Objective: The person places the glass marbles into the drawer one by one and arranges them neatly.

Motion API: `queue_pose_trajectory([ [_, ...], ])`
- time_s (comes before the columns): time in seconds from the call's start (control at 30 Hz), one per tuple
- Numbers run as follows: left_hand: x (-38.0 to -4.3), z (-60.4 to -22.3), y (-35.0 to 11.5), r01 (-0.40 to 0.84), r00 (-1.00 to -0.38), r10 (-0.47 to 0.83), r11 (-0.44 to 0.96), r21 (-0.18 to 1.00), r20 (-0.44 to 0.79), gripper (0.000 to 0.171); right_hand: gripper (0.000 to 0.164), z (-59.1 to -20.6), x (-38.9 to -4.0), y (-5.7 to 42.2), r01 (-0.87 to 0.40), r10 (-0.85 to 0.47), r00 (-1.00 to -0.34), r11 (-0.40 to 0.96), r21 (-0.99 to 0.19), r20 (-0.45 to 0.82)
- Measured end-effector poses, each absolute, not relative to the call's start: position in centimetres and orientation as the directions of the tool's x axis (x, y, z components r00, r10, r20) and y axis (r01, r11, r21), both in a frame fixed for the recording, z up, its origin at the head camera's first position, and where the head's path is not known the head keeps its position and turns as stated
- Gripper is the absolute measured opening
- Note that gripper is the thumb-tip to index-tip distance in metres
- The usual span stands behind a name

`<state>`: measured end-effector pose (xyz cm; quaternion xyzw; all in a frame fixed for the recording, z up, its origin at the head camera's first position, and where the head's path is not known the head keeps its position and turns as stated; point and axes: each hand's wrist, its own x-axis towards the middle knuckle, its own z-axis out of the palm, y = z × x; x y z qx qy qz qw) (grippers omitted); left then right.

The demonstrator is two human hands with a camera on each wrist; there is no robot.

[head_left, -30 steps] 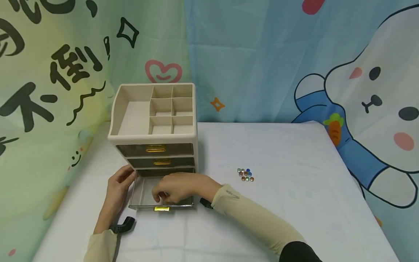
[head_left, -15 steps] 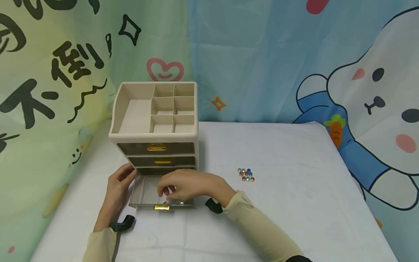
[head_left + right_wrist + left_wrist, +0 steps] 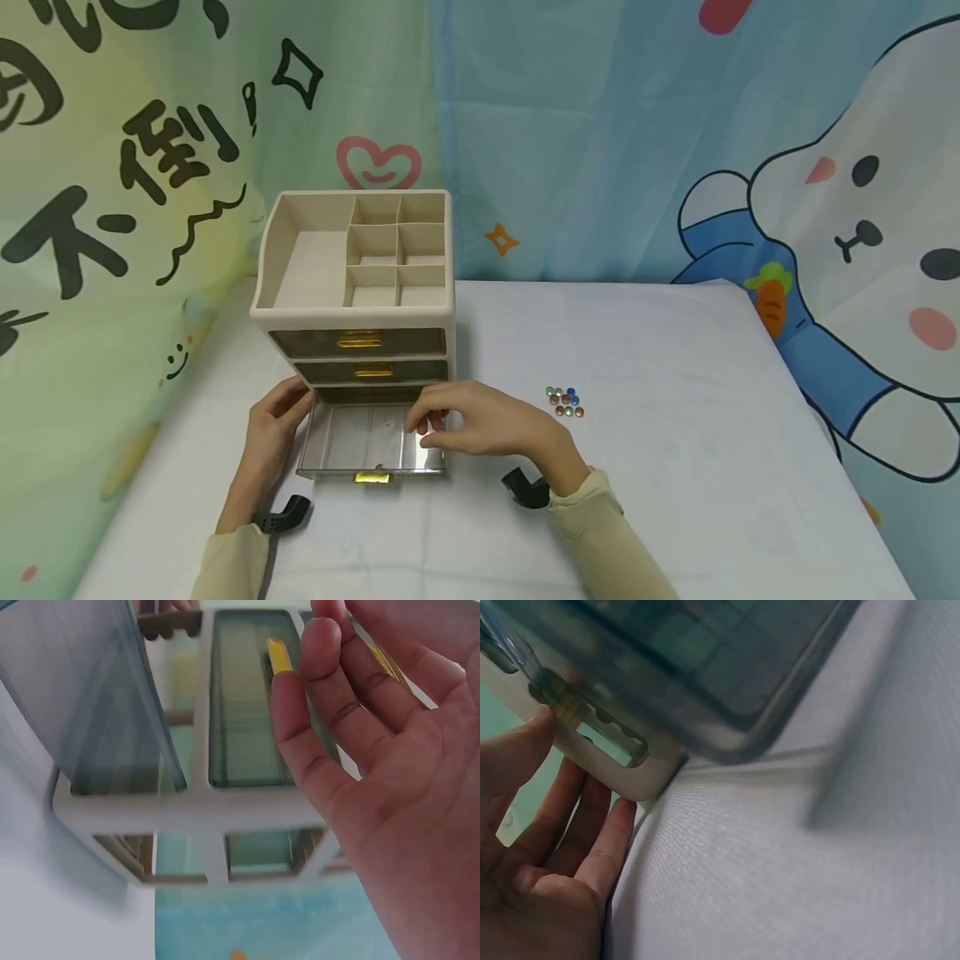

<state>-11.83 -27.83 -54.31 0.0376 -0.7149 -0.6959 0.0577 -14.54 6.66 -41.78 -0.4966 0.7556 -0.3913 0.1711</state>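
Note:
A cream desktop organizer (image 3: 352,316) stands at the left of the table, its clear bottom drawer (image 3: 341,437) pulled out. My left hand (image 3: 272,437) is at the organizer's lower left side; in the left wrist view, its fairly straight fingers (image 3: 596,840) touch the cream frame. Over the right end of the drawer hovers my right hand (image 3: 487,421), fingers loosely bent and holding nothing I can see. A tiny dark bit (image 3: 378,467) lies near the drawer's front wall, too small to identify. The right wrist view shows relaxed fingers (image 3: 292,720) in front of the drawer fronts.
Several small round shiny beads (image 3: 567,411), in blue, green, clear and amber, lie grouped on the white tablecloth (image 3: 675,517) right of the organizer. Two upper drawers with gold handles (image 3: 360,340) are closed. A printed curtain (image 3: 562,150) hangs behind.
My right hand has moved rightward from the middle of the drawer to its right end, uncovering more of the drawer floor. My left hand and the drawer have stayed in place.

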Motion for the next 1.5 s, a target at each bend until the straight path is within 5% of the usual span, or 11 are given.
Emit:
queue_pose_trajectory([
  [0.53, -11.7, -54.6, -27.7, 0.050, -0.988, -0.144, 0.057, 0.997, 0.058, 0.032, 0.019, -44.8, -12.2, 12.3, -0.594, -0.592, -0.690, 0.134, -0.793, 0.417],
  [0.83, -11.9, -54.5, -27.7, 0.035, -0.987, -0.154, 0.062, 0.998, 0.044, 0.033, 0.022, -47.0, -11.0, 13.7, -0.456, -0.318, -0.865, 0.171, -0.873, 0.389],
  [1.17, -11.8, -54.5, -27.9, 0.029, -0.988, -0.150, 0.077, 0.997, 0.040, 0.035, 0.020, -48.8, -10.4, 14.7, -0.372, -0.025, -0.928, 0.140, -0.917, 0.372],
  [1.5, -11.8, -54.4, -27.7, 0.030, -0.989, -0.139, 0.082, 0.996, 0.042, 0.036, 0.020, -49.7, -9.8, 16.0, -0.252, 0.130, -0.955, 0.124, -0.960, 0.267],
])
